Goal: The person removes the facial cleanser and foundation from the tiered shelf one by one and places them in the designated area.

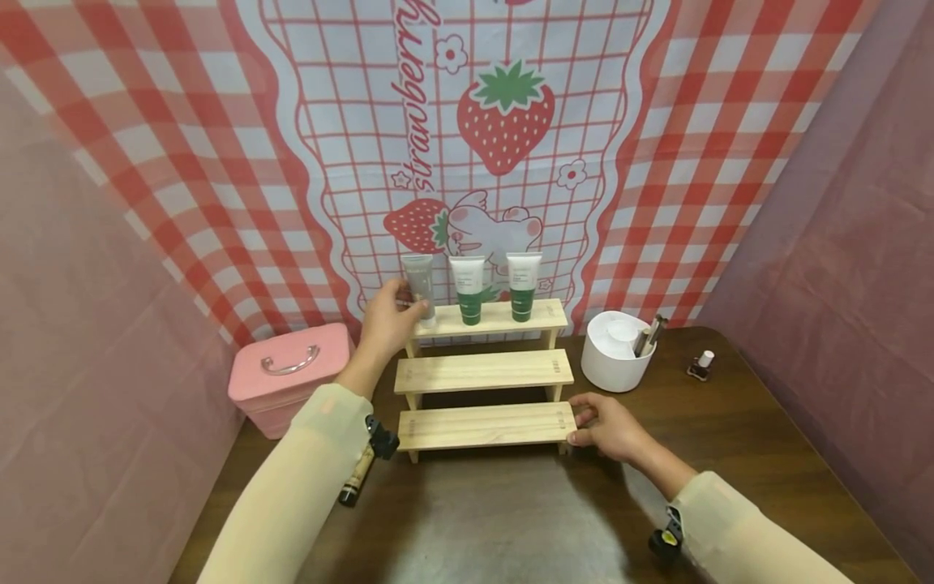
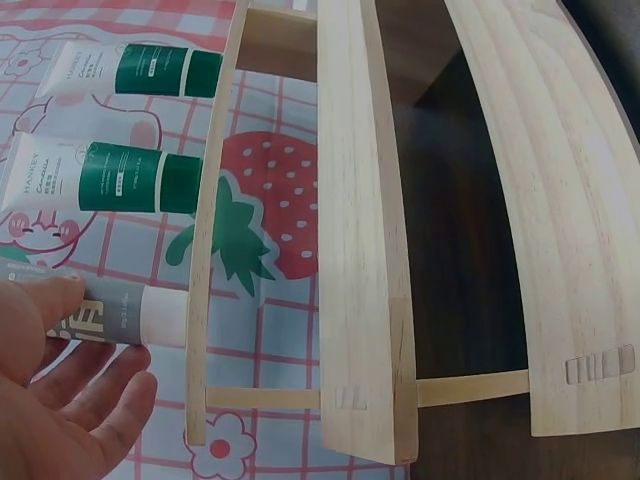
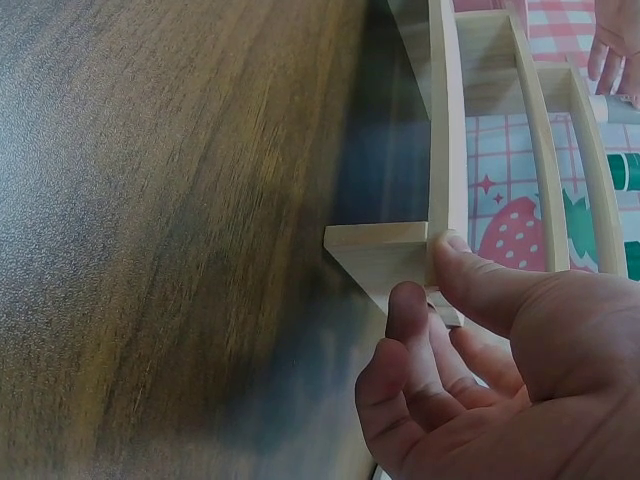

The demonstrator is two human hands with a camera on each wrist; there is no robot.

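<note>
On a three-tier wooden display rack (image 1: 481,371), my left hand (image 1: 388,318) holds a grey squeeze tube (image 1: 420,282) upright at the left end of the top tier. In the left wrist view, the thumb lies along the grey tube's (image 2: 118,312) side, with the white cap down on the board. Two white-and-green tubes (image 1: 467,280) stand to its right on the same tier. My right hand (image 1: 611,428) grips the right end of the lowest tier. In the right wrist view, its thumb presses the board's edge (image 3: 447,190) while the fingers curl beneath.
A pink case (image 1: 292,365) with a metal handle stands left of the rack. To the right are a white round organizer (image 1: 619,357) holding slim items and a small dark bottle (image 1: 700,367). A black-ended cylindrical item (image 1: 356,478) lies under the left forearm. Patterned cloth hangs behind.
</note>
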